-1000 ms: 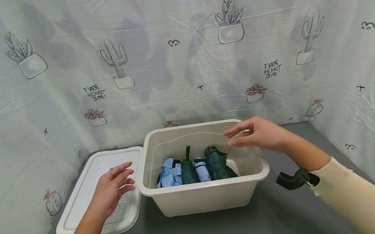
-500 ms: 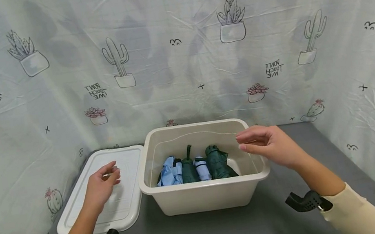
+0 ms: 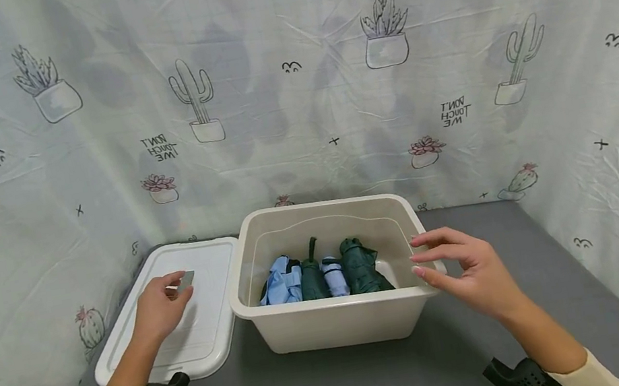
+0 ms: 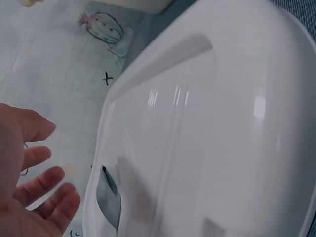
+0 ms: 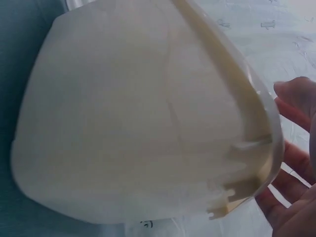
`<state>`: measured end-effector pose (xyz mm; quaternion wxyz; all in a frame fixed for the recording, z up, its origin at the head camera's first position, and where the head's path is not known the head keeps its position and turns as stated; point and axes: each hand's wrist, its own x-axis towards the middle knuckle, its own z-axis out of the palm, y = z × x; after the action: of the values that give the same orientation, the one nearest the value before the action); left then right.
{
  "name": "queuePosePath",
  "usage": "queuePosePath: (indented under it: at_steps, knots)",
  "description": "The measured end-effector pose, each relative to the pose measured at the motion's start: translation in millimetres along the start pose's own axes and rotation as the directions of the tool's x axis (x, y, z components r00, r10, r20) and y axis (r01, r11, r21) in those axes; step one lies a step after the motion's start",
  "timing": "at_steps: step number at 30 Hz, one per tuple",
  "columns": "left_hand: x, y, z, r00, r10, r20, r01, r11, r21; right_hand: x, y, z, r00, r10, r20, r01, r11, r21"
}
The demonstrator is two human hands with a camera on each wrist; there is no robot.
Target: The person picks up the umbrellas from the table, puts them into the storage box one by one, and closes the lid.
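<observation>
The left hand [image 3: 159, 308] hovered over the flat white plastic lid [image 3: 216, 318] at about nine o'clock from the box, fingers loosely spread and gripping nothing; in the left wrist view its fingertips [image 4: 59, 197] hung just clear of the lid's glossy top [image 4: 207, 123], near a small grey recessed catch [image 4: 109, 195]. The right hand [image 3: 472, 268] was open too, fingers relaxed, poised just beside the three o'clock rim of the cream rectangular plastic storage box [image 3: 340, 321]; whether it touched the rim could not be told, though the right wrist view showed its fingers [image 5: 296, 108] close beyond the box's lip [image 5: 237, 94].

Inside the box lay four folded umbrellas side by side: a light blue one [image 3: 280, 285], a dark green one with a strap [image 3: 311, 278], a pale blue one [image 3: 333, 276] and another dark green one [image 3: 361, 266]. All sat below the rim.

To handle the lid well, the left hand would likely do best gripping its near long edge rather than the slick top, while the right steadied the box on the grey tabletop [image 3: 342, 385].
</observation>
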<state>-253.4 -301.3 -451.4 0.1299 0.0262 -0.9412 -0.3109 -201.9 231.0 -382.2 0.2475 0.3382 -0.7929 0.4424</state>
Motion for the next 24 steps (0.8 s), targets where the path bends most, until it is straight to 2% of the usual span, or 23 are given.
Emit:
queuePosePath:
  at_steps: [6,9,14,17,21,24]
  knots:
    - [2.8,-6.0,-1.0,1.0,-0.011,0.026,0.008,0.994,0.109,-17.9,-0.2,4.4,0.993,-0.105,-0.054,0.102,0.993,-0.052]
    - [5.2,-11.7,-0.9,0.999,-0.022,0.037,0.016,0.991,0.135,-25.4,2.8,6.8,0.985,-0.152,-0.078,0.148,0.988,-0.054]
    - [10.0,-17.0,-0.5,0.997,-0.042,0.064,0.031,0.987,0.16,-33.4,6.0,12.3,0.963,-0.236,-0.127,0.237,0.971,-0.009]
    - [12.5,-18.8,0.1,0.993,-0.082,0.088,0.066,0.984,0.167,-34.6,5.5,15.7,0.946,-0.283,-0.159,0.289,0.957,0.016]
    - [15.3,-18.8,0.2,0.984,-0.133,0.115,0.111,0.978,0.177,-34.3,3.2,18.5,0.929,-0.319,-0.187,0.328,0.945,0.019]
    - [16.5,-18.1,-0.1,0.982,-0.142,0.124,0.117,0.975,0.187,-34.6,2.5,19.0,0.923,-0.331,-0.196,0.339,0.941,0.008]
